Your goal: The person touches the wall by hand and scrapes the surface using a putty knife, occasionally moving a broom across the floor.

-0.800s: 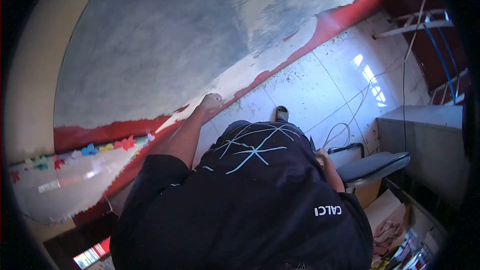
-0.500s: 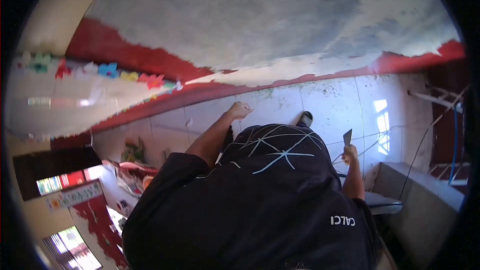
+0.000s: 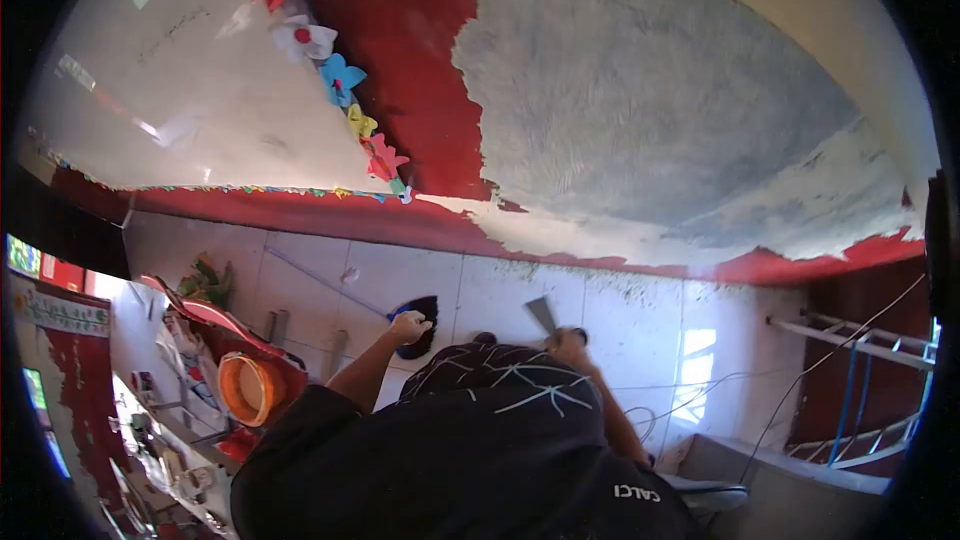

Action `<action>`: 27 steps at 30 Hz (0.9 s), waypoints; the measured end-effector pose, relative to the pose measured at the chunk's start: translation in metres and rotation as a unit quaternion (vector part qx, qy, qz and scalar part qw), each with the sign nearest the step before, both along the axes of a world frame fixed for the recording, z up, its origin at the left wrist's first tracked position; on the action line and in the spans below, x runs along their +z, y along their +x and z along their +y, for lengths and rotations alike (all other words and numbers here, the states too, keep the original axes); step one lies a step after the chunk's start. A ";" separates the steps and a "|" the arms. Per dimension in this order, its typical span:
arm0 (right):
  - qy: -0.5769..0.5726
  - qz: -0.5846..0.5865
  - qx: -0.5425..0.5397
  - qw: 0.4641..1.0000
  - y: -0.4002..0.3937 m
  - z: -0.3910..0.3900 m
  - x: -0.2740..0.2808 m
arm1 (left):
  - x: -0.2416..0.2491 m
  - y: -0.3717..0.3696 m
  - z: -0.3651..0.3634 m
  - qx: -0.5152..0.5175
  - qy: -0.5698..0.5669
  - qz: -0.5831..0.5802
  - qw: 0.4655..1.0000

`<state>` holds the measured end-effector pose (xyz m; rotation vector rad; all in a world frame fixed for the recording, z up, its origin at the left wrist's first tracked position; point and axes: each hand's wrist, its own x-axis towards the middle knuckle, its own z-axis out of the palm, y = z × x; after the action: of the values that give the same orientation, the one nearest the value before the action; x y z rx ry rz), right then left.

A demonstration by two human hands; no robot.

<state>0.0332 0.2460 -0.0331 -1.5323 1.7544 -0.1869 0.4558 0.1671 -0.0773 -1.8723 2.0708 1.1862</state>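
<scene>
My right hand (image 3: pixel 568 343) is closed around the handle of a putty knife (image 3: pixel 541 313), in front of my body at the centre. Its wide flat blade points up and to the left, towards the wall, and touches nothing. My left hand (image 3: pixel 408 327) is held out with its fingers curled in. Whether anything small is in them I cannot make out. Behind that hand, on the floor, lies a broom (image 3: pixel 426 340) with a dark brush head and a thin pale handle. The wall (image 3: pixel 640 80) ahead has a large grey skim-coated patch with ragged edges against red paint.
A whiteboard (image 3: pixel 200 130) edged with paper flowers (image 3: pixel 341 80) hangs at left. An orange bucket (image 3: pixel 245 390) and clutter stand at lower left. At right are a ladder (image 3: pixel 850 335), a cable (image 3: pixel 800 390) and a grey ledge (image 3: pixel 740 470). Crumbs dot the tiled floor (image 3: pixel 630 330).
My view has turned to the left, bringing the whiteboard, bucket and broom further into sight. The putty knife in my right hand has come in front of my body. My left hand stays curled.
</scene>
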 end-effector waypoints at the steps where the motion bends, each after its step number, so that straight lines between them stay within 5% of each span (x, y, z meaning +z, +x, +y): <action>1: 0.081 -0.018 0.001 0.997 0.017 0.003 0.017 | 0.021 -0.014 -0.014 -0.001 0.011 0.012 1.000; 3: 0.086 -0.043 0.031 0.995 0.018 0.008 0.029 | 0.041 -0.046 -0.029 0.080 -0.091 0.084 0.989; 5: 0.049 -0.015 -0.040 0.998 0.005 0.013 0.035 | 0.086 -0.086 -0.065 0.051 -0.170 0.149 0.973; 7: 0.049 0.086 -0.054 0.994 -0.023 0.027 0.019 | 0.126 -0.122 -0.110 -0.014 -0.403 0.172 0.899; 11: 0.166 0.097 -0.153 0.969 -0.063 0.078 0.047 | 0.291 -0.170 -0.180 0.016 -0.608 0.185 0.772; 15: 0.144 0.177 -0.137 0.964 -0.104 0.164 0.007 | 0.409 -0.181 -0.216 0.044 -0.697 0.254 0.669; 17: 0.186 0.115 -0.211 0.953 -0.086 0.186 0.040 | 0.450 -0.181 -0.205 0.067 -0.757 0.230 0.608; 18: 0.209 0.123 -0.241 0.940 -0.097 0.212 -0.005 | 0.466 -0.182 -0.207 0.076 -0.783 0.253 0.563; 19: 0.235 0.128 -0.272 0.924 -0.109 0.245 -0.057 | 0.480 -0.182 -0.213 0.083 -0.805 0.275 0.519; 22: 0.221 0.098 -0.300 0.923 -0.080 0.274 -0.044 | 0.493 -0.183 -0.257 0.106 -0.848 0.251 0.456; 27: 0.199 0.078 -0.270 0.939 -0.067 0.261 -0.021 | 0.434 -0.182 -0.293 0.030 -0.854 0.095 0.510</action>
<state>-0.0338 0.5068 -0.0539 -0.7742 2.1530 0.0235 0.2742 -0.1264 0.3568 -1.8389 3.5658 -1.7251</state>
